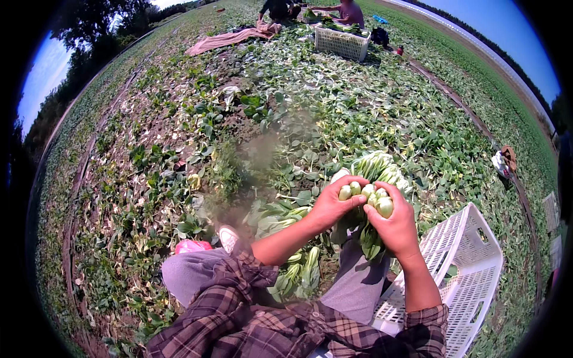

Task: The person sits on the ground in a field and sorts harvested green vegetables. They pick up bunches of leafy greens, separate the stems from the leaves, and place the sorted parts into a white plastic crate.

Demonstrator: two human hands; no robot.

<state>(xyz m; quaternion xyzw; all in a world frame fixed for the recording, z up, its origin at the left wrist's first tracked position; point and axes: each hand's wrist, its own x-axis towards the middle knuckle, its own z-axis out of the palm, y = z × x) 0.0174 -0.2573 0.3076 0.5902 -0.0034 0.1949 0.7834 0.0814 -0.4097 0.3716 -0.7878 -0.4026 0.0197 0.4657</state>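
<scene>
Between my knees, both hands hold a bunch of bok choy (384,207), pale stem ends up and green leaves hanging down. My left hand (335,201) closes around the heads on the left side. My right hand (397,226) grips the larger heads on the right, its thumb across their base. Just beyond my hands, a pile of trimmed greens (378,168) lies on the ground with its white stems showing. Loose bok choy (297,273) rests between my legs, and more leafy heads (280,217) lie under my left forearm.
A white plastic crate (481,250) stands tilted at my right. Far ahead, two people (351,13) work beside a crate filled with greens (342,44). A pinkish cloth (228,40) is spread near them. Cut leaves litter the ground, and a pink plastic bag (192,246) sits by my left knee.
</scene>
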